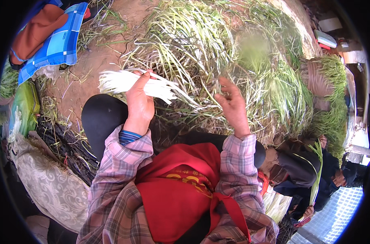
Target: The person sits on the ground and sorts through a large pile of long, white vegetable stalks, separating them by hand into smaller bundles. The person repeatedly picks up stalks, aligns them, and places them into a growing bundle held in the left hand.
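Observation:
My left hand [141, 99] grips a bundle of pale, whitish leaf stalks [117, 81], probably blanched chives. The thumb lies across the top of the bundle, and its ends spread out to the left. A few longer stalks trail from it toward the right. My right hand [233, 105] hovers over a broad heap of loose green and white stalks [191, 36], its thumb and fingers bent and apart. Nothing is plainly held in it, though the fingertips are slightly blurred. The heap covers the ground in front of my knees.
At upper left a blue checked cushion [70, 33] lies on bare earth. Patterned cloth [53, 186] drapes at lower left. Tied green bundles [331, 91] stand at right. A co-worker [303, 170] sits at lower right, holding long green stalks [316, 177] near a whitish bundle [276, 202].

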A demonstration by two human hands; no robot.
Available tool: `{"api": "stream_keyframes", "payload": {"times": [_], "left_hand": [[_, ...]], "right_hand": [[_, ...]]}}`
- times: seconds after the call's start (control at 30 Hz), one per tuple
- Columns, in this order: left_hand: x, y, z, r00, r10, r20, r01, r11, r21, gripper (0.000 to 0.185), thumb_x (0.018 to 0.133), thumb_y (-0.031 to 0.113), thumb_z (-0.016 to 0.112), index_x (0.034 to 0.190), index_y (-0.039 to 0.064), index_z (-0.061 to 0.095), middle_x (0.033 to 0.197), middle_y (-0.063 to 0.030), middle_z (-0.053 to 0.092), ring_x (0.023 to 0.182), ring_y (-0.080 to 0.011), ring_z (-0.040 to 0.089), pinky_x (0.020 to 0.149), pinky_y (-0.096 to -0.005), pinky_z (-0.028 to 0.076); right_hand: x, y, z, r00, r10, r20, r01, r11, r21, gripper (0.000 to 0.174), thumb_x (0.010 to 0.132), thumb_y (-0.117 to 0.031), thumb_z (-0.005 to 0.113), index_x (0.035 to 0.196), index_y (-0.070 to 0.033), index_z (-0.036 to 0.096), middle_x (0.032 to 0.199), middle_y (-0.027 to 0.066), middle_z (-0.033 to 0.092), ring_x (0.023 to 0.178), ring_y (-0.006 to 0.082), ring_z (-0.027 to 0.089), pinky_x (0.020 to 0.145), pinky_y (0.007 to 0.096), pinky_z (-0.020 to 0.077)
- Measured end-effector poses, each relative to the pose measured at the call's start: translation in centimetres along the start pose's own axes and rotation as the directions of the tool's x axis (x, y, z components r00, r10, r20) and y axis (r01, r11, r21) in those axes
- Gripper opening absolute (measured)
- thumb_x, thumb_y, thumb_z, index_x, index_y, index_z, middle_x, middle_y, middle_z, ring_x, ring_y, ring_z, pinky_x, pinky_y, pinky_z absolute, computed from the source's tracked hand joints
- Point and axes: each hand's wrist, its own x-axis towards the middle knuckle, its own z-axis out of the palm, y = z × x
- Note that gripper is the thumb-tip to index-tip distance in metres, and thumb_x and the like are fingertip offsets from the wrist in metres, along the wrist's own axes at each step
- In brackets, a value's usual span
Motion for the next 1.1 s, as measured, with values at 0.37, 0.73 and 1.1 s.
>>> {"api": "stream_keyframes", "payload": {"times": [0.37,0.73,1.1], "left_hand": [[-1.1,0.9,1.0,0.988,0.024,0.154,-0.052,0.983,0.179,0.015,0.079,0.0,0.058,0.087,0.007,0.048,0.089,-0.0078,0.059,0.08,-0.0165,0.057,0.072,-0.0308,0.046],[-1.9,0.1,0.5,0.898,-0.05,0.438,-0.151,0.898,0.413,0.02,0.073,-0.013,0.055,0.085,0.002,0.049,0.078,-0.0043,0.053,0.08,-0.0161,0.057,0.07,-0.0264,0.047],[-2.8,-0.2,0.4,0.827,-0.08,0.556,-0.23,0.855,0.464,0.022,0.074,-0.013,0.051,0.086,0.005,0.045,0.083,-0.0103,0.059,0.082,-0.019,0.058,0.074,-0.0301,0.047]], "right_hand": [[-1.5,-3.0,4.4,0.795,0.146,0.589,-0.379,0.878,0.294,0.011,0.086,-0.014,0.054,0.086,-0.003,0.054,0.066,-0.0008,0.05,0.063,0.0048,0.043,0.057,0.0217,0.0391],[-1.8,-3.3,3.3,0.872,0.115,0.475,-0.288,0.907,0.308,0.015,0.083,-0.016,0.057,0.089,-0.003,0.06,0.069,0.0006,0.053,0.063,0.0099,0.049,0.058,0.0235,0.0413],[-2.4,-2.5,6.3,0.92,0.098,0.379,-0.376,0.493,0.785,0.008,0.084,-0.009,0.058,0.078,-0.005,0.055,0.07,-0.0044,0.05,0.065,0.003,0.042,0.061,0.0183,0.036]]}}
